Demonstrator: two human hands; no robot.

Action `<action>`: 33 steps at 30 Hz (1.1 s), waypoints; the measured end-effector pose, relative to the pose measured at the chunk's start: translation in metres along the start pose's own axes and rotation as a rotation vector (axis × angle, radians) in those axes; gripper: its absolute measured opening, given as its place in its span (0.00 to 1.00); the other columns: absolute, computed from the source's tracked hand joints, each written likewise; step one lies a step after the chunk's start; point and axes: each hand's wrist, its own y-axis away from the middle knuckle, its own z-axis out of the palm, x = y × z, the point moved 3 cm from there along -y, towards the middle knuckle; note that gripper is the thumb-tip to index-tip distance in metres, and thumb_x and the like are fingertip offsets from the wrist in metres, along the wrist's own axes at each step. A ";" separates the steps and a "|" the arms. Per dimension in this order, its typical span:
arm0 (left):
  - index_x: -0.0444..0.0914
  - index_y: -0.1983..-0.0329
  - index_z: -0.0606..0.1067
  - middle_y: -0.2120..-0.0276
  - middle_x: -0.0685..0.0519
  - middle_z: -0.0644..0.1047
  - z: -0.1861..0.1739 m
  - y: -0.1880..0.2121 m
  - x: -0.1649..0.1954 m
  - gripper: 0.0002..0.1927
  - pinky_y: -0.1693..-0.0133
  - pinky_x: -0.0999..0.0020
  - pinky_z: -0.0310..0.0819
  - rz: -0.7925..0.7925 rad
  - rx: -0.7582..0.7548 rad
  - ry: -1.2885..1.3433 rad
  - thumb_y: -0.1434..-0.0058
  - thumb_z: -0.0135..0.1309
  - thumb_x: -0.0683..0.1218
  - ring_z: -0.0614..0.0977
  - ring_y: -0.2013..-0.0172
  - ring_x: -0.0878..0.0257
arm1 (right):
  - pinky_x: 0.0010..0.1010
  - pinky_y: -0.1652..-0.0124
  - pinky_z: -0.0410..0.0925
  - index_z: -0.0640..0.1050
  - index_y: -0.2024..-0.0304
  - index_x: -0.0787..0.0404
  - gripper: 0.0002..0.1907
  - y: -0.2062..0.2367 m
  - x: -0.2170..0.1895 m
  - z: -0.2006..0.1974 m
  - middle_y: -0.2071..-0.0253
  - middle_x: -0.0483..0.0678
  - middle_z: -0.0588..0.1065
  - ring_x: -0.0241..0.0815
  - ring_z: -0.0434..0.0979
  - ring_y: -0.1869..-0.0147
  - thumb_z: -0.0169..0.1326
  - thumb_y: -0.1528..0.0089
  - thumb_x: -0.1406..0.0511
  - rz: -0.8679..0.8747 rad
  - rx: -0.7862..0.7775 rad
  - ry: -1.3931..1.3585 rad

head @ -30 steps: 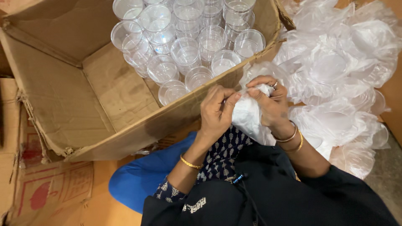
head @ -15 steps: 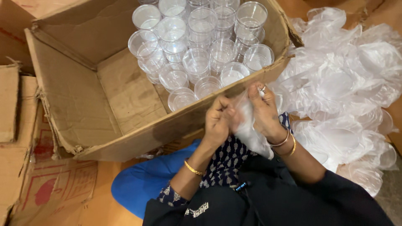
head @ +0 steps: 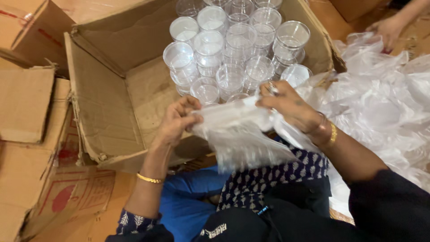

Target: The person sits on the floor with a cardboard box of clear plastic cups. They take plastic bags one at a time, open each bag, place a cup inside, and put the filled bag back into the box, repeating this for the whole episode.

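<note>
The person's left hand (head: 177, 121) and right hand (head: 291, 110) each pinch an end of a thin clear plastic bag (head: 242, 134), stretched over the lap beside the brown cardboard box (head: 112, 112) of clear plastic cups (head: 233, 49), likely being pulled open, which needs gentle fingers.

The clear plastic bag (head: 242, 139) hides the fingertips of the left hand (head: 177, 123) and part of the right hand (head: 293, 110). The cardboard box (head: 112, 116) is cut off at the top edge, as are the rearmost plastic cups (head: 237, 49). At upper right, another person's hand (head: 387, 29) is blurred and cropped.
</note>
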 end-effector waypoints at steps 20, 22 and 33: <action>0.40 0.44 0.62 0.54 0.46 0.75 -0.092 -0.143 -0.004 0.23 0.61 0.62 0.79 0.252 0.510 -0.156 0.35 0.59 0.49 0.79 0.57 0.57 | 0.32 0.71 0.64 0.74 0.59 0.62 0.08 -0.226 0.116 0.068 0.74 0.47 0.68 0.33 0.65 0.71 0.49 0.29 0.63 -0.080 0.275 0.372; 0.43 0.45 0.63 0.55 0.47 0.75 -0.090 -0.125 0.004 0.21 0.61 0.59 0.80 0.157 0.355 0.170 0.39 0.57 0.46 0.80 0.58 0.56 | 0.30 0.72 0.61 0.72 0.62 0.64 0.12 -0.207 0.089 0.069 0.75 0.45 0.65 0.32 0.63 0.72 0.47 0.27 0.63 -0.246 0.309 0.427; 0.36 0.32 0.70 0.44 0.51 0.77 0.037 -0.003 -0.008 0.32 0.42 0.61 0.73 -0.082 -0.849 0.089 0.39 0.63 0.45 0.78 0.45 0.59 | 0.31 0.68 0.71 0.77 0.58 0.61 0.08 -0.058 0.008 0.058 0.72 0.49 0.75 0.37 0.77 0.71 0.47 0.37 0.72 -0.411 0.029 0.579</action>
